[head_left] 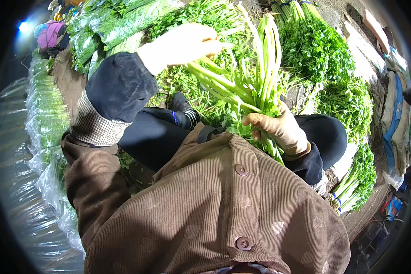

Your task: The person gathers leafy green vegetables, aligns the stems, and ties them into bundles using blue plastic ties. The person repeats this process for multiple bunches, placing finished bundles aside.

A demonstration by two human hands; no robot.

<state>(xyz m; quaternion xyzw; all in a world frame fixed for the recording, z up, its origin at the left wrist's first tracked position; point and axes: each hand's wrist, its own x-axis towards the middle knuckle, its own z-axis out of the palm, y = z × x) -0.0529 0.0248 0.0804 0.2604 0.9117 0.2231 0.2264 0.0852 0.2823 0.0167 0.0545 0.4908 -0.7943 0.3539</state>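
Leafy celery [267, 59] stands in front of my lap with pale stalks up and leaves down. My right hand [281, 128], in a tan glove, is closed around its leafy part. Some of its stalks lean left, toward my left hand [182, 45]. That hand is washed out by bright light, its fingers curled together beside these stalks; what they pinch, if anything, is lost in the glare. Loose celery leaves [210, 98] lie on the ground beyond my lap.
Banded celery bunches [315, 50] lie at the far right, another bunch [354, 182] at the near right. Celery in clear plastic [118, 27] is piled at the far left. A plastic-covered row [48, 118] runs along the left. My shoe [182, 112] rests ahead.
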